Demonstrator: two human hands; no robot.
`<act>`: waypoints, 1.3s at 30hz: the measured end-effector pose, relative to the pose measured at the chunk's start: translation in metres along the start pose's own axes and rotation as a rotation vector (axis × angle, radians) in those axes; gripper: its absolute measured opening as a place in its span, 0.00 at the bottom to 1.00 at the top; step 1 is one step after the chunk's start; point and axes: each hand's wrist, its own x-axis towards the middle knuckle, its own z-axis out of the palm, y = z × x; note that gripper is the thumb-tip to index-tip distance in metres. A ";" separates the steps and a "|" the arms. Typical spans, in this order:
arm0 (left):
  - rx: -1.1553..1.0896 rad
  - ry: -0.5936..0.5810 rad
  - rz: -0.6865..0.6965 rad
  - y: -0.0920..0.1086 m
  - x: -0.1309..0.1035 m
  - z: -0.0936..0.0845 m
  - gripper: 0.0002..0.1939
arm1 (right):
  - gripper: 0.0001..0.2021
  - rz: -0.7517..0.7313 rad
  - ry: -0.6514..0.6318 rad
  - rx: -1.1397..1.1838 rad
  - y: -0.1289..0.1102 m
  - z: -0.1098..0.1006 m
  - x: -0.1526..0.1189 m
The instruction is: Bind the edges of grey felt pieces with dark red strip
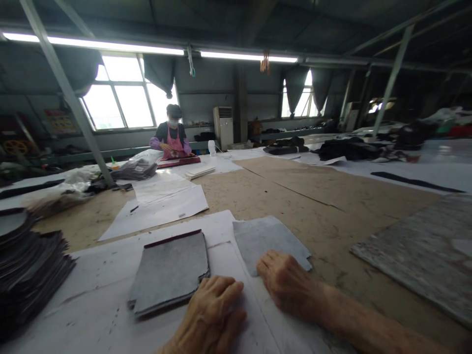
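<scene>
Left hand (212, 307), notched grey panels (167, 273), creased paper (92, 305)

Stacked panels (169, 270) lie left of one sheet (267, 237).

L hand (212, 312) at 6–7 o'c: wrist cut by bottom edge, palm side hidden. R hand (285, 282), 5 o'c: fingertips tucked out of sight, near part of grey sheet (271, 238) covered; can't tell if pinched. R forearm runs off btm/R edge. Dark stack (33, 275), 8 o'c, & mottled mat (416, 246), approx 4 o'c, both cropped. Heap (415, 135) nr 3 o'c too blurry to ID.
</scene>
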 end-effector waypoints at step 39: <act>0.296 -0.084 -0.393 -0.023 0.077 0.045 0.13 | 0.10 0.487 0.119 0.033 0.060 -0.022 0.026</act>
